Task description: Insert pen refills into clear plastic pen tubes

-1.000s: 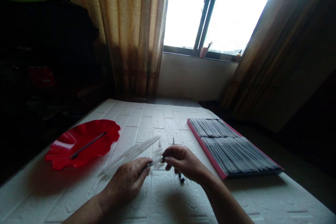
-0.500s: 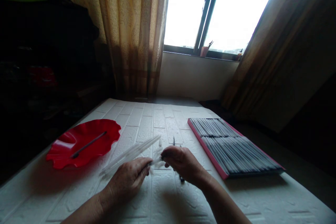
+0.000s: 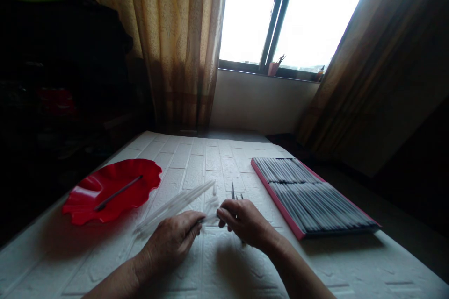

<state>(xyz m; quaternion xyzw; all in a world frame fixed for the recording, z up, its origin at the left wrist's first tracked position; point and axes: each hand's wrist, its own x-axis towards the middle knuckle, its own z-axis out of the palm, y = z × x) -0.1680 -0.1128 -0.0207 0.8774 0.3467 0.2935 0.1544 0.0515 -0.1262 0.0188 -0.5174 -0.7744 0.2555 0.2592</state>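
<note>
A slim piece (image 3: 211, 217) was pinched by the left hand (image 3: 173, 236) and right hand (image 3: 247, 220); clear tubes (image 3: 177, 204) were flanked by a red dish (image 3: 84, 196), left, and filled box (image 3: 277, 198), right.

Dim overall, with glare from a blown-out window (image 3: 315, 14), soft shadows on the tabletop (image 3: 224, 162), near-black left side.

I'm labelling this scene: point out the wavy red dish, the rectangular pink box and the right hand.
Wavy red dish (image 3: 87, 191), head view: bare inner surface.
Rectangular pink box (image 3: 277, 201), head view: left side wall.
Right hand (image 3: 247, 218), head view: its middle.
</note>
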